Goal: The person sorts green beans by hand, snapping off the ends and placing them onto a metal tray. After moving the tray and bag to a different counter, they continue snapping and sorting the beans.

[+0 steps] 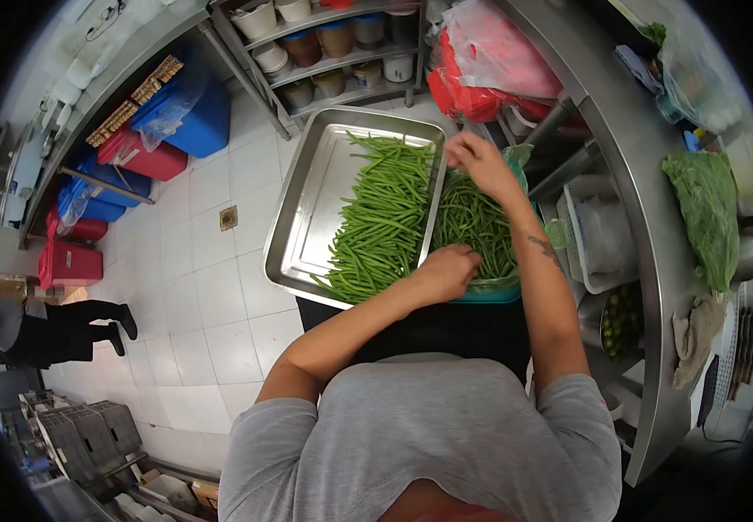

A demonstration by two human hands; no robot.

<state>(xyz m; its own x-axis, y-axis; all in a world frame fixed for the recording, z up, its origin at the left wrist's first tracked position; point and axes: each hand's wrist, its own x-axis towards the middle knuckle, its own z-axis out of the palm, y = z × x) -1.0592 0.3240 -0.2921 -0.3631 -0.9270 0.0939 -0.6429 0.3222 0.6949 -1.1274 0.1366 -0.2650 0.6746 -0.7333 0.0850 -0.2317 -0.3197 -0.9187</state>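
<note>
Green beans [383, 209] lie in rows along the right half of a shallow metal tray [307, 204]. To the right of the tray, more beans [474, 217] fill a teal container [491, 296] lined with a clear green bag. My left hand [448, 271] rests at the near edge of these beans, fingers curled in among them; what it grips is hidden. Above the far end of the container is my right hand [476, 158], its fingers bent together near the tray's far right corner. Anything between those fingers is too small to make out.
Shelves [337, 61] with tubs stand beyond the tray. A metal counter [646, 191] runs along the right, with a bag of greens [703, 209] on it. Blue and red bins [155, 157] line the left. Another person [55, 331] stands at the far left.
</note>
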